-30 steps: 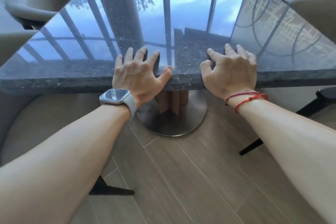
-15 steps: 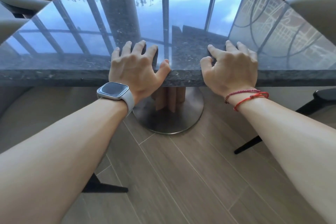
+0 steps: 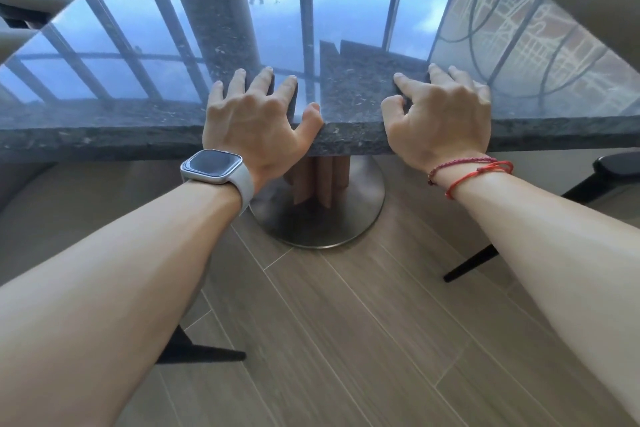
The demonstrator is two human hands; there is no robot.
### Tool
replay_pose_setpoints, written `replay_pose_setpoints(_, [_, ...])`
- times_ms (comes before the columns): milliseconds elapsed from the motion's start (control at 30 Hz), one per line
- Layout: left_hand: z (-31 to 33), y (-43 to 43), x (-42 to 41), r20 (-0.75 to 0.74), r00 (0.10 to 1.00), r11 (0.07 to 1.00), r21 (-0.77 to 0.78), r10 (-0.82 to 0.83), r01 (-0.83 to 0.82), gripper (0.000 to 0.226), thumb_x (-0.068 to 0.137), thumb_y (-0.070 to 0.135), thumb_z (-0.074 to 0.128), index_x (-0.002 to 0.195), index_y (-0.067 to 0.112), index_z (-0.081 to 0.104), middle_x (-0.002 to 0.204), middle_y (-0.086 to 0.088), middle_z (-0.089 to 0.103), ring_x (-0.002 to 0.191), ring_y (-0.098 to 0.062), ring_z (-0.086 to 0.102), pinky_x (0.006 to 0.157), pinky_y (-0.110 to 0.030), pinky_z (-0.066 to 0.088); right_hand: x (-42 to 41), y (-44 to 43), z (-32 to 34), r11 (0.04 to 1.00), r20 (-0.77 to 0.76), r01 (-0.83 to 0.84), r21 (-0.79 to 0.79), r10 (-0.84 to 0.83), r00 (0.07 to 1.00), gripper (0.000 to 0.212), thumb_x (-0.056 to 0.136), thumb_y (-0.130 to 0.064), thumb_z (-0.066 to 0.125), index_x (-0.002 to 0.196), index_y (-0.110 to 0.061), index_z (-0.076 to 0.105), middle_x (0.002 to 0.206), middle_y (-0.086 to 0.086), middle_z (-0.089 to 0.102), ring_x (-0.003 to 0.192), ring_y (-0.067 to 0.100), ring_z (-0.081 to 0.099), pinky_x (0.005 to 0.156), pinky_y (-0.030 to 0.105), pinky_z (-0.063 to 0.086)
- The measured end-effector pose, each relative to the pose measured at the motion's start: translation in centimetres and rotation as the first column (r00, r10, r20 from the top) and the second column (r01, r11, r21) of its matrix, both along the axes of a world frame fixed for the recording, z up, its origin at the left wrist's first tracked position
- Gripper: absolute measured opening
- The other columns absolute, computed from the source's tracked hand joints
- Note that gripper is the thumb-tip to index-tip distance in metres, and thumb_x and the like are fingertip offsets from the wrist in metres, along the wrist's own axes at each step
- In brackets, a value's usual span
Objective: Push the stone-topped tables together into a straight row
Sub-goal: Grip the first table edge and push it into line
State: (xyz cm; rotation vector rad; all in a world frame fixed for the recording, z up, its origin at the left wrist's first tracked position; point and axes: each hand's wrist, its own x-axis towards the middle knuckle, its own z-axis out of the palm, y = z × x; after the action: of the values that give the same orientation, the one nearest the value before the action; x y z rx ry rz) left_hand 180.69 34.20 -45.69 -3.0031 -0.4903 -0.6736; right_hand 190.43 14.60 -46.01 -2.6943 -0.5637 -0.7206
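The stone-topped table (image 3: 104, 128) fills the upper half of the frame. Its top is a dark, speckled slab, polished to a mirror finish that reflects window bars, sky and a tree. The near edge is rough-cut and runs horizontally across the middle of the frame. Under the slab, at frame centre, a pedestal of wooden posts (image 3: 318, 180) stands on a round metal base plate (image 3: 360, 218), which rests on a wood-plank floor (image 3: 346, 340).

The left hand (image 3: 254, 125) lies on the near edge, left of centre. Its four fingers are spread flat on the polished top; the thumb presses against the top corner of the edge. The right hand (image 3: 440, 118) lies on the same edge, right of centre, fingers bent and spread on top, thumb curled on the surface. Neither hand closes around the slab; both rest open against it, palms at the edge. Both forearms extend straight from the lower corners of the frame. The left wrist carries a watch (image 3: 213, 165); the right wrist carries red cord bracelets (image 3: 474, 170).

Upholstered chairs (image 3: 595, 7) stand at the upper corners.
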Motion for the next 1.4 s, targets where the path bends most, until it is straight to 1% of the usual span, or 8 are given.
replay_pose_setpoints(100, [-0.24, 0.01, -0.02, 0.009, 1.0, 1.0, -0.004, -0.003, 0.003, 0.071, 0.09, 0.062, 0.026, 0.138, 0.022, 0.06, 0.146, -0.014, 0.056, 0.137, -0.044, 0.047, 0.114, -0.059, 0.033, -0.15, 0.11, -0.03, 1.0, 0.01, -0.007, 0.025, 0.007, 1.0, 0.051, 0.084, -0.04, 0.041, 0.122, -0.027, 0.072, 0.129, 0.022, 0.065, 0.127, 0.043, 0.052, 0.108, 0.052, 0.033])
replay_pose_setpoints(200, [-0.33, 0.03, -0.01, 0.024, 1.0, 1.0, 0.008, -0.005, 0.005, 0.07, 0.091, 0.062, 0.028, 0.137, 0.022, 0.061, 0.145, -0.014, 0.057, 0.136, -0.044, 0.048, 0.113, -0.059, 0.033, -0.21, 0.09, -0.04, 1.0, -0.002, -0.002, 0.027, 0.002, 1.0, 0.05, 0.085, -0.039, 0.041, 0.125, -0.029, 0.07, 0.132, 0.02, 0.064, 0.129, 0.042, 0.05, 0.108, 0.051, 0.032])
replay_pose_setpoints(533, [-0.4, -0.1, 0.03, 0.034, 0.999, 1.0, 0.021, -0.004, 0.004, 0.073, 0.09, 0.062, 0.021, 0.136, 0.021, 0.061, 0.146, -0.012, 0.056, 0.137, -0.041, 0.047, 0.113, -0.056, 0.034, -0.3, 0.0, -0.11, 0.998, 0.01, 0.003, 0.067, -0.004, 1.0, 0.047, 0.085, -0.039, 0.043, 0.12, -0.028, 0.072, 0.126, 0.018, 0.067, 0.127, 0.039, 0.052, 0.107, 0.049, 0.033])
replay_pose_setpoints(733, [-0.14, -0.26, -0.16, 0.02, 1.0, 1.0, 0.014, 0.003, -0.003, 0.074, 0.089, 0.063, 0.02, 0.137, 0.022, 0.059, 0.148, -0.011, 0.055, 0.138, -0.041, 0.045, 0.114, -0.055, 0.032, -0.39, -0.09, 0.05, 0.997, 0.006, -0.005, 0.073, 0.004, 1.0, 0.05, 0.084, -0.041, 0.04, 0.12, -0.028, 0.072, 0.124, 0.016, 0.068, 0.124, 0.038, 0.054, 0.106, 0.049, 0.033])
replay_pose_setpoints(967, [-0.24, -0.24, -0.2, 0.041, 0.999, 1.0, 0.012, -0.009, 0.008, 0.07, 0.091, 0.062, 0.025, 0.133, 0.02, 0.063, 0.144, -0.013, 0.058, 0.135, -0.042, 0.049, 0.111, -0.057, 0.035, -0.37, -0.08, -0.13, 0.999, -0.022, 0.015, 0.051, -0.014, 1.0, 0.049, 0.085, -0.041, 0.043, 0.124, -0.029, 0.071, 0.134, 0.018, 0.063, 0.131, 0.039, 0.05, 0.109, 0.05, 0.031])
replay_pose_setpoints(1133, [-0.39, -0.21, -0.14, 0.058, 0.998, 1.0, 0.012, -0.018, 0.017, 0.066, 0.092, 0.061, 0.029, 0.129, 0.019, 0.065, 0.14, -0.012, 0.061, 0.132, -0.043, 0.051, 0.109, -0.058, 0.038, -0.5, -0.2, 0.07, 0.999, -0.038, 0.02, 0.048, -0.018, 0.999, 0.047, 0.085, -0.04, 0.044, 0.122, -0.029, 0.072, 0.133, 0.019, 0.063, 0.13, 0.039, 0.051, 0.109, 0.051, 0.031])
replay_pose_setpoints(1400, [-0.1, -0.28, -0.07, 0.051, 0.998, 1.0, 0.003, -0.022, 0.022, 0.069, 0.092, 0.061, 0.028, 0.135, 0.021, 0.064, 0.143, -0.013, 0.06, 0.134, -0.045, 0.05, 0.111, -0.059, 0.037, -0.52, -0.29, 0.4, 1.0, -0.053, 0.013, 0.01, -0.012, 0.999, 0.049, 0.085, -0.041, 0.042, 0.123, -0.029, 0.07, 0.136, 0.019, 0.061, 0.131, 0.04, 0.049, 0.109, 0.052, 0.031])
